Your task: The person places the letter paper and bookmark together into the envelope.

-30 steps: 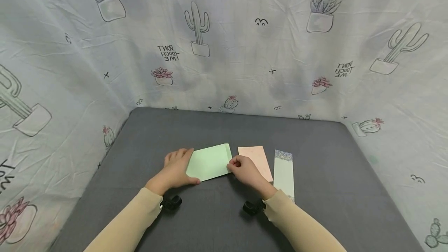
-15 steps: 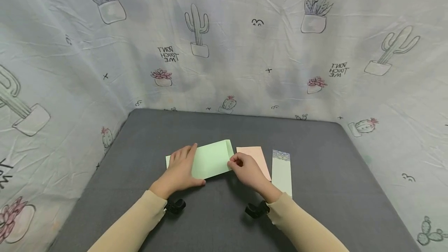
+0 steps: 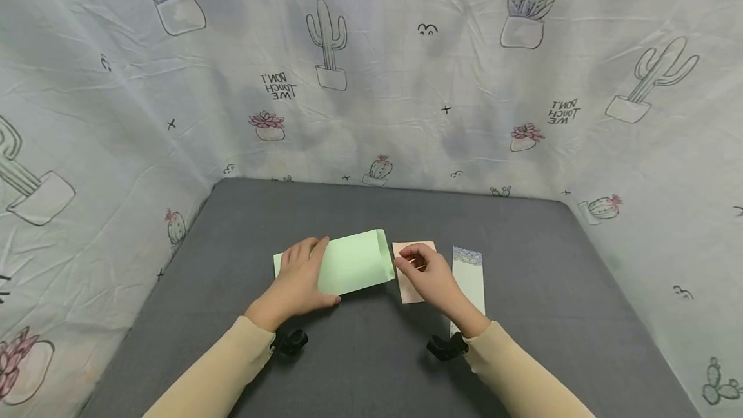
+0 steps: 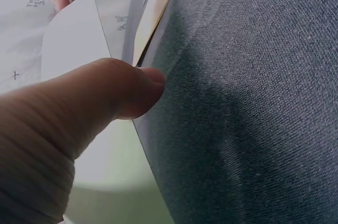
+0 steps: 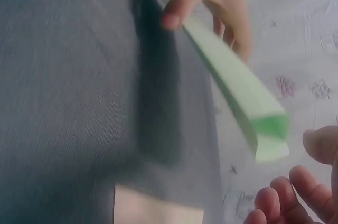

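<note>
A light green envelope (image 3: 355, 263) lies tilted in front of me, lifted off the cloth in the right wrist view, its mouth gaping at the right end with a flap folded out. My left hand (image 3: 298, 276) grips it across its long sides, thumb (image 4: 140, 89) on the near edge and fingers at the far edge. Just right of the mouth is my right hand (image 3: 429, 276), fingers loosely bent, apart from the envelope and holding nothing. A pink piece of paper (image 3: 409, 288) lies beneath and behind the right hand, partly covered by it.
Right of the pink paper lies a long pale strip of paper (image 3: 467, 279) with a blue floral band; my right wrist hides part of it. Grey cloth (image 3: 360, 366) covers the table. A white curtain (image 3: 395, 69) printed with cacti hangs behind and at both sides.
My left hand has shifted along the envelope to the right, uncovering its left end. The envelope's mouth has spread wider. My right hand has let go of it and moved right over the pink paper.
</note>
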The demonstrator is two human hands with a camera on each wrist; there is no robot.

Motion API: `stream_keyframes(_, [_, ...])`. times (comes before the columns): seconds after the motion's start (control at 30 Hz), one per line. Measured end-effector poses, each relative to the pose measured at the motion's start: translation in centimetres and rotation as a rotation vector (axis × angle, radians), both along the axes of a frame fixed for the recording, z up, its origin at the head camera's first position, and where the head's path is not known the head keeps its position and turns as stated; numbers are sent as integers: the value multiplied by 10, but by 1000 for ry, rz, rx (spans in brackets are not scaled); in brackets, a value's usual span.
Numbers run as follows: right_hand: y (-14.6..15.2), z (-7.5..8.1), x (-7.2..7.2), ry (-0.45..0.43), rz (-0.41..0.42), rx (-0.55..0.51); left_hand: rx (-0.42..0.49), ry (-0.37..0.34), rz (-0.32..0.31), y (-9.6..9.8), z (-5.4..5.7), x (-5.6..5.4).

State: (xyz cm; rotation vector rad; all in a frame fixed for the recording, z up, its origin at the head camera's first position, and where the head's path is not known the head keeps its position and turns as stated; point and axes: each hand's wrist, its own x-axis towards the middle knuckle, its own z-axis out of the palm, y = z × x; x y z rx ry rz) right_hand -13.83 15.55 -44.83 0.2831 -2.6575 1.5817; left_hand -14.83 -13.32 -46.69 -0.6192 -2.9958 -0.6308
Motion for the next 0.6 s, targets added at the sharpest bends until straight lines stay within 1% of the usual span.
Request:
stream_keyframes(0.13, [19,-1,1,-11,-32,61,12,-1,-2,0,4,1])
stream_keyframes(0.27, [39,-4,3,-3,-48,114,20,3,4,-1,7,1])
stream_keyframes(0.4, [55,-7,6,4,-47,164,14,5,9,-2,7,0])
stream_keyframes(0.6, [74,-15,10,19,-43,272,14,10,3,-1,5,1])
